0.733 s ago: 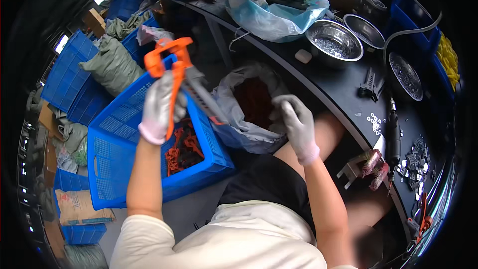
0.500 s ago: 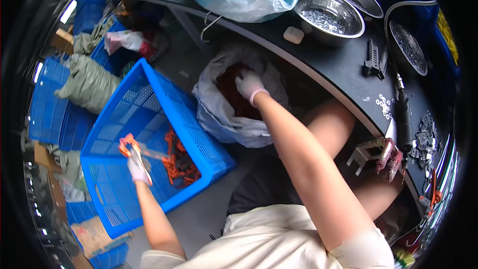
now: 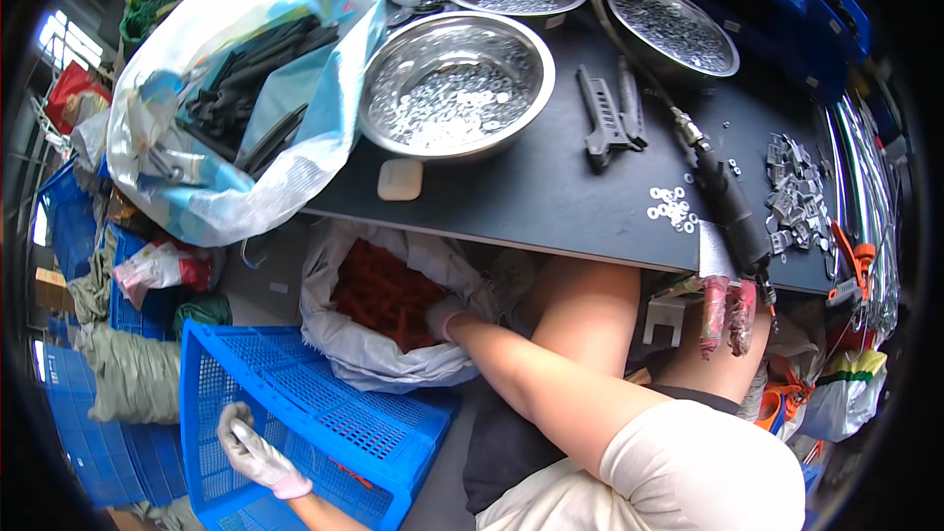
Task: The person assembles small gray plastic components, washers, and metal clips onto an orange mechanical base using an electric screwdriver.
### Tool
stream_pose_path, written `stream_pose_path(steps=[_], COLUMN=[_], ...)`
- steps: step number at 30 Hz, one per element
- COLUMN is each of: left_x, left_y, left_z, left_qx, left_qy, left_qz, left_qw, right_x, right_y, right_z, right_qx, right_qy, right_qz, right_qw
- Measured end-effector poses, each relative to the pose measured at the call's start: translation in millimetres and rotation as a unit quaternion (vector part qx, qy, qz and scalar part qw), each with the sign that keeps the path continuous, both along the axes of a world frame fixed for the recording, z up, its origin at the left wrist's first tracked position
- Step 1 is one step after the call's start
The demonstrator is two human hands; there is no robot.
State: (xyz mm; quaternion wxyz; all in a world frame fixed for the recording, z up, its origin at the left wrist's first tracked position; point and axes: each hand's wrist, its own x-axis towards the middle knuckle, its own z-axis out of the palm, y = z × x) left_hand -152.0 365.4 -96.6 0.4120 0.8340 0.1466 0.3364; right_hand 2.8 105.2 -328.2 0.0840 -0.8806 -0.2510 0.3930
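Observation:
My left hand (image 3: 258,452), in a pale work glove, is over the blue plastic crate (image 3: 324,413); its fingers are loosely bent and apart, with nothing seen in them. A bit of orange shows low inside the crate. My right hand (image 3: 445,319), also gloved, reaches into the mouth of a white woven sack (image 3: 339,359) on the floor under the table edge. Dark orange-red parts (image 3: 379,295) fill the sack and lie beside that hand. Its fingertips are blurred and partly hidden, so what they grip does not show.
The dark table (image 3: 511,202) carries steel bowls of washers (image 3: 452,108), a plastic bag of black parts (image 3: 221,172), a white case (image 3: 400,180), a black bracket (image 3: 608,118), a hanging power driver (image 3: 733,206) and metal clips (image 3: 796,197). A metal fixture (image 3: 678,307) juts over my legs.
The view has swung up and right, showing more of the table. My left hand has let go of the orange part it held over the crate. My right hand stays at the sack.

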Motion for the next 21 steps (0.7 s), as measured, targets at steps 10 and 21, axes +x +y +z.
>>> stream_pose_path(steps=[10,21], left_x=[149,189], left_y=[-335,-385], left_z=[84,17], left_qx=[0.378,0.312], left_qy=[0.047,-0.006], left_qz=[-0.521,-0.465], left_qw=[0.764,0.829], right_x=[43,65], right_y=[32,58], right_z=[39,3], right_qx=[0.28,0.508], right_qy=[0.001,0.106], right_qz=[-0.113,-0.224], right_qw=[0.953,0.825])
